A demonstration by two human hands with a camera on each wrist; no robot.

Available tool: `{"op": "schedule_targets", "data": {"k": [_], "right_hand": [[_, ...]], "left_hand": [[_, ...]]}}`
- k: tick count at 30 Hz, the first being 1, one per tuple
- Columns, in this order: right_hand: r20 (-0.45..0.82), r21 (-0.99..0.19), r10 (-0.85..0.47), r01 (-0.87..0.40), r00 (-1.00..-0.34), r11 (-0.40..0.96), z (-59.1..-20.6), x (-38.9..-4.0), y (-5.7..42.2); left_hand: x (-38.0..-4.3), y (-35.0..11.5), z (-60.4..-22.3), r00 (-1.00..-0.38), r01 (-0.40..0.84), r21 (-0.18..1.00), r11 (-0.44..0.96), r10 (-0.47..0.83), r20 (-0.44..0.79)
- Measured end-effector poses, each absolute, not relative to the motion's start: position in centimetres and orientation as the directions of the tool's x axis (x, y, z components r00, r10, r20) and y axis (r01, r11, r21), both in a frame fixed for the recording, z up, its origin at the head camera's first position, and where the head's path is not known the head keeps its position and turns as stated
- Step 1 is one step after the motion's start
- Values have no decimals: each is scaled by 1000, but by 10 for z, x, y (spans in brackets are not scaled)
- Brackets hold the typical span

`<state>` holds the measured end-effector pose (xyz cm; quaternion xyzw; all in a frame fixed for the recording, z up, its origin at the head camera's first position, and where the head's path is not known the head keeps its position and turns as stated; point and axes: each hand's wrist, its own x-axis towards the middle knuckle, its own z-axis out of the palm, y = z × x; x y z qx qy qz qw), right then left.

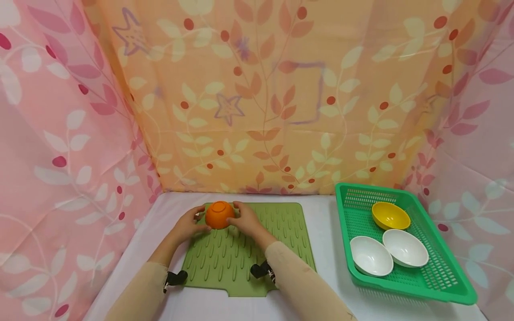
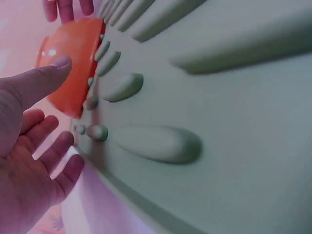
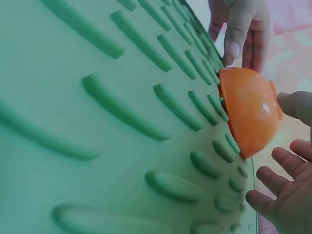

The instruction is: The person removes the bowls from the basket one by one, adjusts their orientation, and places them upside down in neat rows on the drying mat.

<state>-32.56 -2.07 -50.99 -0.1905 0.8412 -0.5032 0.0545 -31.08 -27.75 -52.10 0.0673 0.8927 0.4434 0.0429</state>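
An orange bowl point(image 1: 219, 217) lies upside down near the far left part of the green ridged mat point(image 1: 277, 249), its foot ring facing up. My left hand point(image 1: 190, 224) is at the bowl's left side, with spread, relaxed fingers. In the left wrist view its thumb point(image 2: 46, 80) overlaps the bowl's side, while the other fingers are apart from it. On the right side is my right hand point(image 1: 246, 220), its thumb point(image 3: 295, 105) right at the bowl's wall. The right hand's other fingers point(image 3: 275, 183) are loosely extended, away from the bowl.
A green plastic basket point(image 1: 346, 232) stands to the right on the white-covered table point(image 1: 325, 267). Inside it are a yellow bowl point(image 1: 390, 217) and two white bowls, one at the left point(image 1: 371, 257) and one at the right point(image 1: 405, 249). Patterned curtains point(image 1: 257, 147) surround the table.
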Motion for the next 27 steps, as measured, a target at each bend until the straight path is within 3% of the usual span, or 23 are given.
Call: {"op": "schedule_targets", "data": {"k": [27], "right_hand": [[292,-808,-421,-457,-859,372,-460,-260,19]], "left_hand": [[-237,-230,-470,-978,203,822,533,155,140]]}}
